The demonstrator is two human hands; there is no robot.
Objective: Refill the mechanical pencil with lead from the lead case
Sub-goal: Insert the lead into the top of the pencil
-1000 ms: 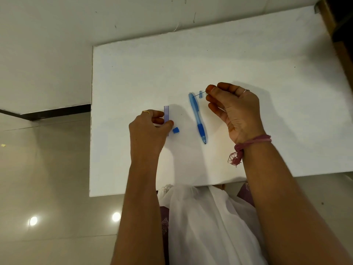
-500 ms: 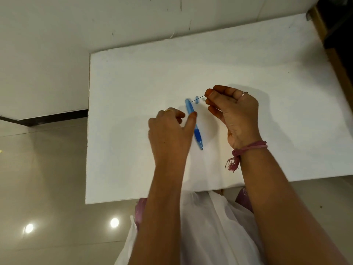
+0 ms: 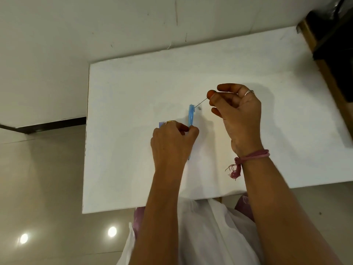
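A blue mechanical pencil (image 3: 191, 116) sticks up out of my left hand (image 3: 172, 141), which grips its lower half; its tip shows below the hand. My right hand (image 3: 236, 113) pinches a thin dark lead (image 3: 200, 102) between thumb and forefinger, and the lead's free end is at the pencil's open top. A small pale cap (image 3: 199, 107) lies on the white table (image 3: 248, 69) just right of the pencil's top. The purple lead case (image 3: 161, 124) peeks out behind my left hand's knuckles, mostly hidden.
The table's left edge runs near x 450 and its front edge lies close to my body. A dark wooden piece of furniture (image 3: 332, 44) stands at the far right. Glossy floor tiles (image 3: 42, 178) lie to the left.
My left hand left the lead case, moved right and took hold of the pencil, lifting it. My right hand kept the lead pinched and brought its end to the pencil's top.
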